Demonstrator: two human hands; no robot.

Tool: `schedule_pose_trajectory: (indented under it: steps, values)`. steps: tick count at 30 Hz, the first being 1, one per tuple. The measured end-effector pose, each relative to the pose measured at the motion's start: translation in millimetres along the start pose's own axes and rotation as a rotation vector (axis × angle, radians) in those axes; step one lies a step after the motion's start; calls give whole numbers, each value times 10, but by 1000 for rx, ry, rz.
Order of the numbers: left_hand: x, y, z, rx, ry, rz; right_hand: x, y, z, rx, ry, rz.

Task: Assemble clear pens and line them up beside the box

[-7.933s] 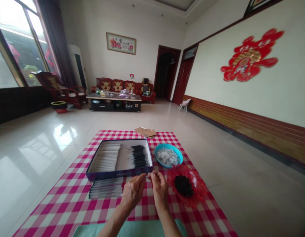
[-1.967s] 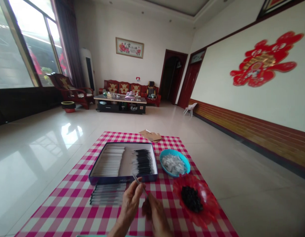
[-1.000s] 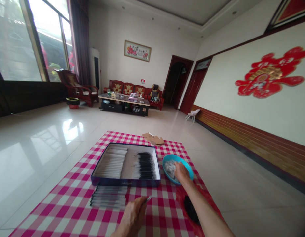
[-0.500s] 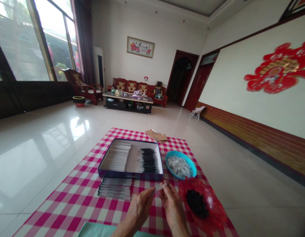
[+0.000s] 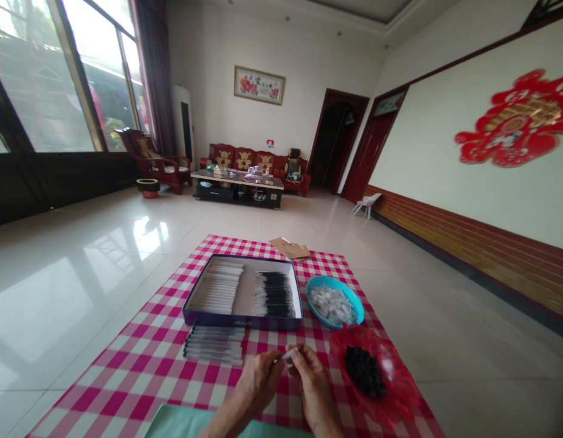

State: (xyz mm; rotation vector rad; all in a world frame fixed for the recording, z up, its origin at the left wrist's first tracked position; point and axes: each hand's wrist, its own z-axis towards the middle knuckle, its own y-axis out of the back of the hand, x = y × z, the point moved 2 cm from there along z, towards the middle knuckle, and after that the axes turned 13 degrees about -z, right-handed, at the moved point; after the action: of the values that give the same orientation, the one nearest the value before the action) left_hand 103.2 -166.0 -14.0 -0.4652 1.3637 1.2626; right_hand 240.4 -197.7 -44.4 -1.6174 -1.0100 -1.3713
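Note:
My left hand (image 5: 261, 380) is closed in a pinch round a slim pen, most of it hidden in the fingers. Its end meets a small whitish translucent pen cap (image 5: 288, 354), which the thumb and fingers of my right hand (image 5: 311, 374) pinch. Both hands hover over the checked cloth, fingertips nearly touching. Just left of them lies a row of translucent pens (image 5: 214, 345) with black ends. A blue bowl (image 5: 358, 302) of whitish translucent caps and a red bowl (image 5: 395, 380) of small black pieces stand to the right.
Beyond my hands a shallow box (image 5: 242, 322) holds white tubes (image 5: 217, 286) and black pen refills (image 5: 276, 295). Folded brown cardboard (image 5: 290, 249) lies at the far edge of the pink-checked cloth (image 5: 126, 371). A pale green cloth (image 5: 181, 421) lies at the near edge.
The pen and the cap have come together, and my hands have closed in on each other. My right fingers have curled further round the cap. The view has shifted slightly.

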Motion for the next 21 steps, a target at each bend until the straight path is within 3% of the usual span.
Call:
schedule_pose_trajectory:
  steps: [6, 14, 21]
  values:
    - [50, -32, 31, 45, 22, 33, 25, 33, 36, 93, -17, 51]
    - [119, -123, -5, -16, -106, 250, -91, 24, 51, 39, -5, 54]
    - [166, -143, -21, 62, -161, 460, -147, 31, 61, 2, -51, 69]
